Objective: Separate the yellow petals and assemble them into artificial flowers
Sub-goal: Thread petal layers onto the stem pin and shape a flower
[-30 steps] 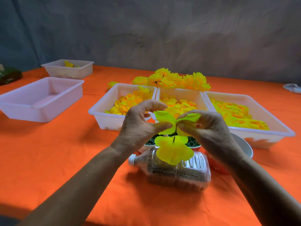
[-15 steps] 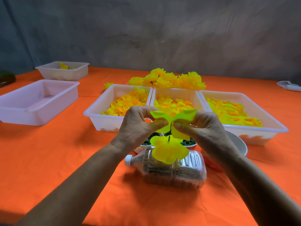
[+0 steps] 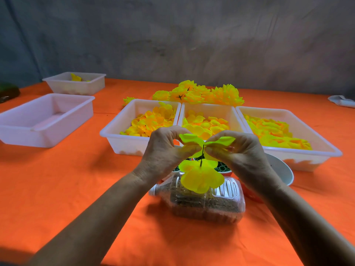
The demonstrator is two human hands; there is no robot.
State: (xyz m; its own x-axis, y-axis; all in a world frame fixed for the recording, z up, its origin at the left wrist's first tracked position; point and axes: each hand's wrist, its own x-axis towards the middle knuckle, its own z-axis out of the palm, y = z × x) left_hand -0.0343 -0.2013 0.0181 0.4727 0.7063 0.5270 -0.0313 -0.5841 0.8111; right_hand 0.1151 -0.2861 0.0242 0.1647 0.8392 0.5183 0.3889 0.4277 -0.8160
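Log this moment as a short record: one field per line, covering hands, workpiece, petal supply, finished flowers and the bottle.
left hand: pinches upper petal layer
right hand: pinches same layer from the other side
stem: dark, thin, runs down into lower petal layer
petal trays: three side by side, all holding yellow petals
finished flowers: heaped behind the trays
bottle: clear, lying on its side under the hands
empty tray: far left

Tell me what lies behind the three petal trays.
Behind the petal trays a pile of finished yellow flowers lies on the orange tablecloth. The tray walls cover the pile's lower part, so how many flowers it holds cannot be told.
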